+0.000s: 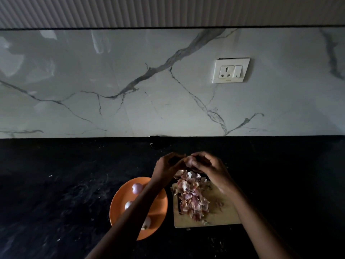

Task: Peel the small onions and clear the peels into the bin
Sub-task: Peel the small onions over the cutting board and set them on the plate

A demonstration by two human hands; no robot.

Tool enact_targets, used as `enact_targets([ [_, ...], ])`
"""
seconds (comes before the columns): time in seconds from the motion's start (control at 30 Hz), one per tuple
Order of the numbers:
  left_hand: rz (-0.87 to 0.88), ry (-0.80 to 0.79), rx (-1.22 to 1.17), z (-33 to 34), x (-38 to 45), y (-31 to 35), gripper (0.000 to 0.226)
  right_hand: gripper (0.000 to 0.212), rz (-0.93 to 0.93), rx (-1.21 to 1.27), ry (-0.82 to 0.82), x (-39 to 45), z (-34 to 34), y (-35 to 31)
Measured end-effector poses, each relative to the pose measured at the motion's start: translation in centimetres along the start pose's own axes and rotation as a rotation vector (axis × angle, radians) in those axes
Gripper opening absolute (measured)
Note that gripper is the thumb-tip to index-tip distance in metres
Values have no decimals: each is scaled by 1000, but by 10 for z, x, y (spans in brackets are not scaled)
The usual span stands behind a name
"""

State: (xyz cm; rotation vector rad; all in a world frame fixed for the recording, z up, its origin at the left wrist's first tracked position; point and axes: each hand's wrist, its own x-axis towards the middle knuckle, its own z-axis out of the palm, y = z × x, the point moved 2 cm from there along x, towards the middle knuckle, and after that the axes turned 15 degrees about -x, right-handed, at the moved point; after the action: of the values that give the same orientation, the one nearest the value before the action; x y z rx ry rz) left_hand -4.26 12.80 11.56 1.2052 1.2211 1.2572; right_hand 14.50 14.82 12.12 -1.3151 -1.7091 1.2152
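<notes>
Pinching a small onion [188, 161] between my left hand [166, 167] and right hand [209, 169] at lower centre, I held it above the peels [192, 195] heaped on the cutting board [220, 215], beside the orange plate [158, 204]

My left hand [166, 165] and right hand [207, 165] meet fingertip to fingertip in front of me, both with fingers curled. Between them I pinch a small onion [189, 161]. My forearms angle inward, wrists slightly bent.
</notes>
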Motion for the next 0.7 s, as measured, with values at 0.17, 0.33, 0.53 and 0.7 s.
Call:
enact_targets([
  [0.17,118,-12,125,2,-2,1,29,21,-1,-41,-15,-2,-1,0],
  [0.33,263,-54,321,1,-4,5,26,22,0,-79,-33,-1,-3,5],
  [0.53,213,-66,423,-3,-3,3,25,37,-20,-120,-69,-2,0,5],
  [0.7,207,-36,447,-2,-3,-2,24,41,-17,-121,-71,-2,4,7],
])
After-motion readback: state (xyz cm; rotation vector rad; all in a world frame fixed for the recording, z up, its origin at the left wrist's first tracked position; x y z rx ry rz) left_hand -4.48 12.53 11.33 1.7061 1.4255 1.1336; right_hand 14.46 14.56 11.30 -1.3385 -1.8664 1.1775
